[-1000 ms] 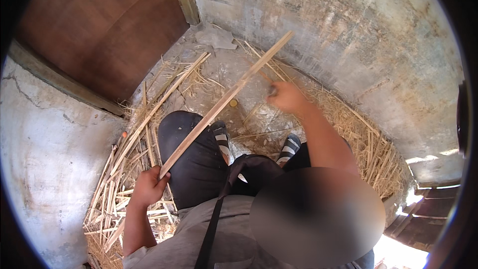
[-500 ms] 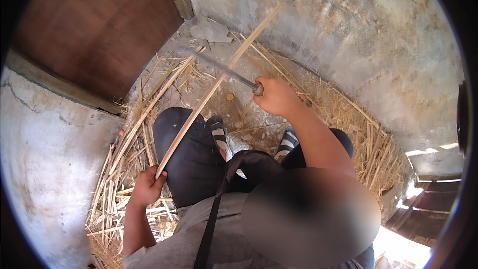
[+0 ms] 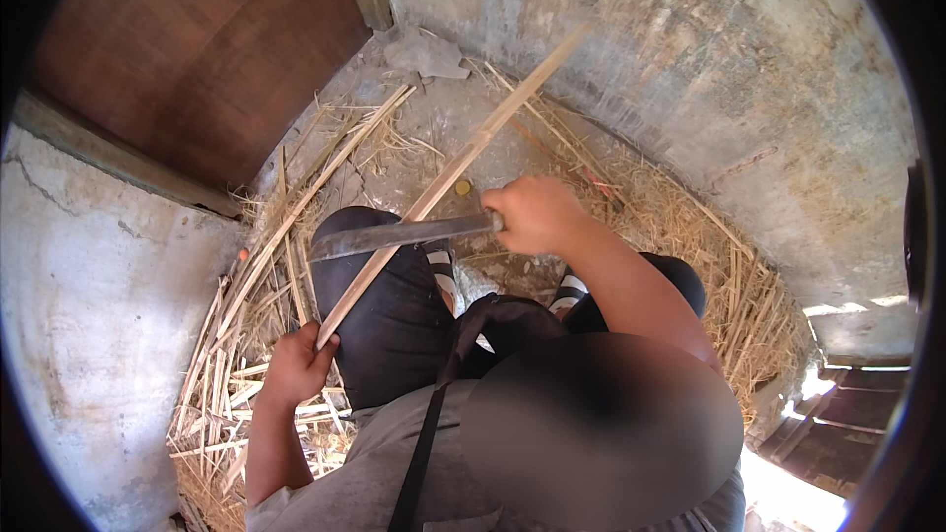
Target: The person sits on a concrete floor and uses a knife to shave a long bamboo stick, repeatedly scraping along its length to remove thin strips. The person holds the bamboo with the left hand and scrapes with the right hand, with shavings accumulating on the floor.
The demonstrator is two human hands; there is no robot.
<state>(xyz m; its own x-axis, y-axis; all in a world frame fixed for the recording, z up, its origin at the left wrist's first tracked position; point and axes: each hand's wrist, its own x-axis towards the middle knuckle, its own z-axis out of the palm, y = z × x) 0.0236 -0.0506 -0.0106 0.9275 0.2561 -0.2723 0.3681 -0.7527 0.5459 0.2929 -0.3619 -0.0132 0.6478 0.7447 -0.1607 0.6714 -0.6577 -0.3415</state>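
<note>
Your left hand (image 3: pixel 299 366) grips the wooden strip (image 3: pixel 458 166), seemingly unfinished; your right hand (image 3: pixel 535 215) clasps the blade (image 3: pixel 414 232); shavings (image 3: pixel 702 254) at right (plenty) suggest much already done.

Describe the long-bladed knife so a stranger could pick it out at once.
Start at the person's black-trousered left leg. Over its knee, the long-bladed knife runs from the right hand leftward across the pale wooden strip. Its dull grey metal sets it apart from that straw-coloured strip.
</note>
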